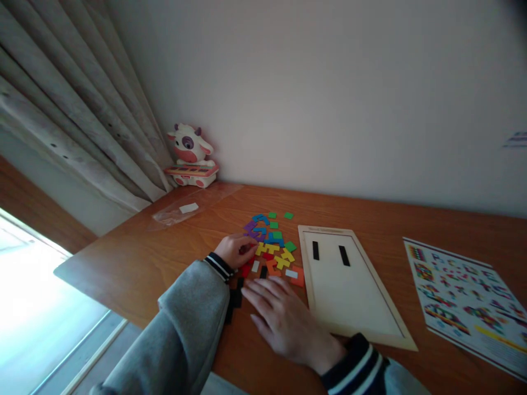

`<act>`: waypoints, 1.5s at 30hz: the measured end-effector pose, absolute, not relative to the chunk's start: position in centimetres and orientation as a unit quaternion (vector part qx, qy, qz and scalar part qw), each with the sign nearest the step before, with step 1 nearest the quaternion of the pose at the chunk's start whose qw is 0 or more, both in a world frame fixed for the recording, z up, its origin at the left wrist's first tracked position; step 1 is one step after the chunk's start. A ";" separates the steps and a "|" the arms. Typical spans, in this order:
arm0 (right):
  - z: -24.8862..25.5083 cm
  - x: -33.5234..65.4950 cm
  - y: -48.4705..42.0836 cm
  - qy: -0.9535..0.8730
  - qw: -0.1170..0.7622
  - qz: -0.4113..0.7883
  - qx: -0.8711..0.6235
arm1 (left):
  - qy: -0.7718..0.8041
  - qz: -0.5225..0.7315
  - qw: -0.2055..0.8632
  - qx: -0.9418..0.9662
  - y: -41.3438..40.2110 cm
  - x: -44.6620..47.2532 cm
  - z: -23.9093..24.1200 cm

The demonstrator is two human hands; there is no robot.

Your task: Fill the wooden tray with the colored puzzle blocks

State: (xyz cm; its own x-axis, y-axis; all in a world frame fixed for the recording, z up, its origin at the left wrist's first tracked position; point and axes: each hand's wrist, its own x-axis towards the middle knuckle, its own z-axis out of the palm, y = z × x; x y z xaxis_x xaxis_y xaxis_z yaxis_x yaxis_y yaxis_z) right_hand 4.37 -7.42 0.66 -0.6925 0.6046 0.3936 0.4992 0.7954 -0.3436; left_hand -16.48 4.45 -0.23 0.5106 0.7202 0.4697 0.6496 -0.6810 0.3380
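My left hand [236, 251] is curled in a pinch at the left edge of a spread of flat coloured puzzle pieces. Something reddish shows at its fingertips, too small to make out. Yellow pieces [282, 262] lie just right of it, with purple pieces [250, 226] beyond. My right hand [284, 321] rests low over the near side of the spread, fingers stretched out, palm down. Black pieces [235, 298] lie left of its fingertips, an orange piece [272, 267] just beyond them. A wooden puzzle board [354, 296] holds two black bars [315, 250] near its far end.
Blue pieces [260, 218] and green pieces [289, 215] lie at the back of the spread. On the right is a printed pattern sheet [465, 302]. A clear plastic bag [168, 215] and a cow toy with a keyboard [191, 156] are at the back left, beside a curtain [82, 99].
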 end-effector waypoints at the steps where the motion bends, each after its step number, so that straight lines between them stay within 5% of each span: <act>1: 0.4 3.6 -7.8 -0.916 0.247 0.113 -0.297 | 0.395 0.298 0.059 0.867 4.5 -16.5 -0.3; 36: 0.3 4.3 -8.5 -0.905 0.253 0.205 -0.272 | 0.371 0.299 0.071 0.876 4.3 -16.4 0.0; 45: 1.1 11.2 -5.0 -0.757 0.403 0.206 -0.472 | 0.369 0.293 0.075 0.878 4.4 -16.5 -0.1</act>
